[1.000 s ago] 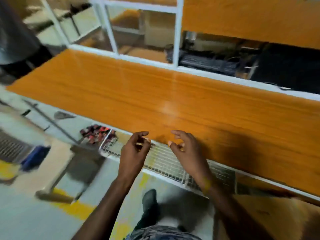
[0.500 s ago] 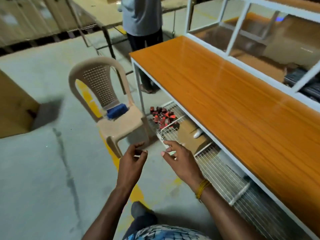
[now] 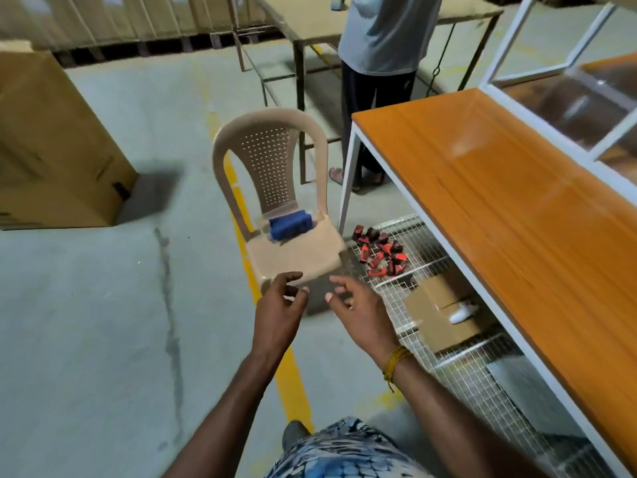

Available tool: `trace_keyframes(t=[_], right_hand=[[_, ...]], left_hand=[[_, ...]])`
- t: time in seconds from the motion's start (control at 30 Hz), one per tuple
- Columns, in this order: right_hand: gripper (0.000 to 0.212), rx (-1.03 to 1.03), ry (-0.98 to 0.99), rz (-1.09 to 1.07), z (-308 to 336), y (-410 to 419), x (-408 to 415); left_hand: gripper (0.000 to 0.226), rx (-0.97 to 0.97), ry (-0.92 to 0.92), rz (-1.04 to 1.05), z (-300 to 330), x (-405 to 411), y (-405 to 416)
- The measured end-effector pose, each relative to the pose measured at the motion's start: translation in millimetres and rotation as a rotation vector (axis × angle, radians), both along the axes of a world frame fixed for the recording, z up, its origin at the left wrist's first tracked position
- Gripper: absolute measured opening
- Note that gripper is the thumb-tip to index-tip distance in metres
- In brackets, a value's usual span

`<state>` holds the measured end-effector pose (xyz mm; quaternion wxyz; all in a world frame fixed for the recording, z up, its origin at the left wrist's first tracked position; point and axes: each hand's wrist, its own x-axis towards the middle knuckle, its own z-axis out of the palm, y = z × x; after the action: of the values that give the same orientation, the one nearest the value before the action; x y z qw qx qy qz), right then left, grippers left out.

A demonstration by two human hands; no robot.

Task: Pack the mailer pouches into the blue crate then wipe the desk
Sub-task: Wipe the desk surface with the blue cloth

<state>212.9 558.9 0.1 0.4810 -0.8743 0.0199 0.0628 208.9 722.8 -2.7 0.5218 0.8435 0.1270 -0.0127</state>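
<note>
A small blue object [image 3: 290, 224], maybe a cloth or sponge, lies at the back of the seat of a beige plastic chair [image 3: 275, 201]. My left hand [image 3: 281, 313] and my right hand [image 3: 358, 310] hover side by side just short of the chair's front edge, fingers apart, holding nothing. The orange desk [image 3: 517, 219] stretches along the right with a bare top. No mailer pouches and no blue crate are in view.
Under the desk a wire shelf [image 3: 458, 367] holds a pile of red and black items [image 3: 381, 251] and a cardboard box [image 3: 439, 310]. Another person [image 3: 379, 63] stands past the desk's end. A large cardboard box [image 3: 51, 143] sits on the floor at left.
The view has swung left, away from the desk top toward the chair and floor. Both hands have left the desk edge and come close to the chair's seat, staying empty.
</note>
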Motion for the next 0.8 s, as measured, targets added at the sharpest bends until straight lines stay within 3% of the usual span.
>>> trace_keyframes(t=[0.47,0.8], right_hand=[[0.022,-0.005,0.063,-0.010,-71,29,221],[0.020,-0.082,0.219,0.075,-212,63,440]], left_hand=[[0.030,0.141,0.136,0.093,-73,210,13],[0.036,0.255,0.306,0.131,-210,417,21]])
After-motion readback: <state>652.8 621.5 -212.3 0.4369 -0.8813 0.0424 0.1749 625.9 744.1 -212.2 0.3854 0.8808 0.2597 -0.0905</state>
